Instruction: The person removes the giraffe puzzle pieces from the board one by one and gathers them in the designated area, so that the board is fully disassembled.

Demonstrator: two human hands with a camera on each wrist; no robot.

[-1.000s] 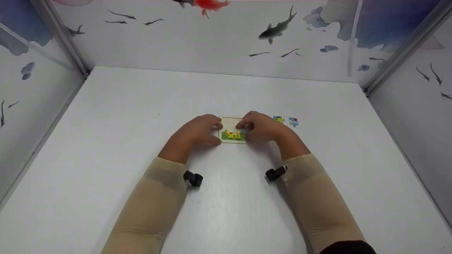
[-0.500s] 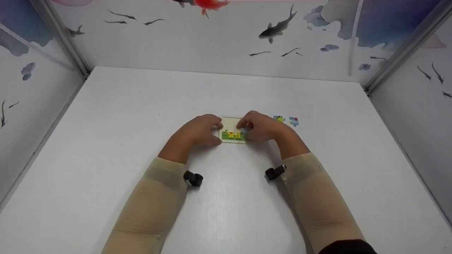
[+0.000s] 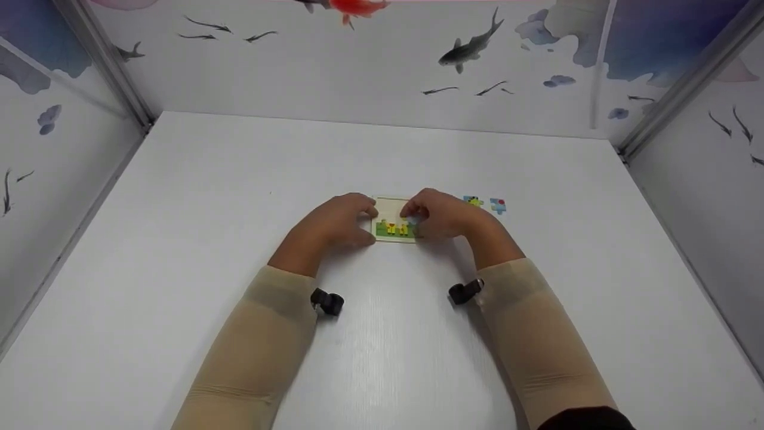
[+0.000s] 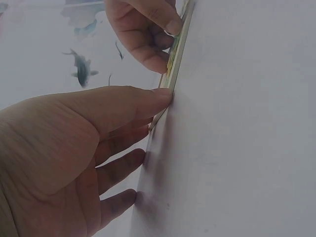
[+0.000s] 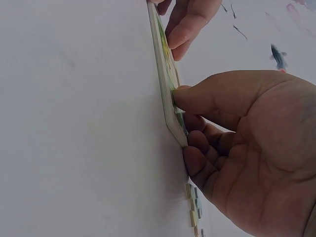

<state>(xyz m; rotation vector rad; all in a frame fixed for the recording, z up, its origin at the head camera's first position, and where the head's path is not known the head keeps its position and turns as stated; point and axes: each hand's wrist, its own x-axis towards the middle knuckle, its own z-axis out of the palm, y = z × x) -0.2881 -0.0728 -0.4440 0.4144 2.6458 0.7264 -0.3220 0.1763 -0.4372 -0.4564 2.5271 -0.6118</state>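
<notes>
Wooden puzzle board [image 3: 389, 208] unmoved, left grip [image 3: 337, 221] half-closed on its edge, right grip [image 3: 444, 216] curled over it, hold unclear

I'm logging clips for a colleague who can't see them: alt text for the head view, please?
A person's left hand touches the left edge of a small puzzle board while the right hand covers its right side. Two loose puzzle pieces lie right of the hands on a white table.
</notes>
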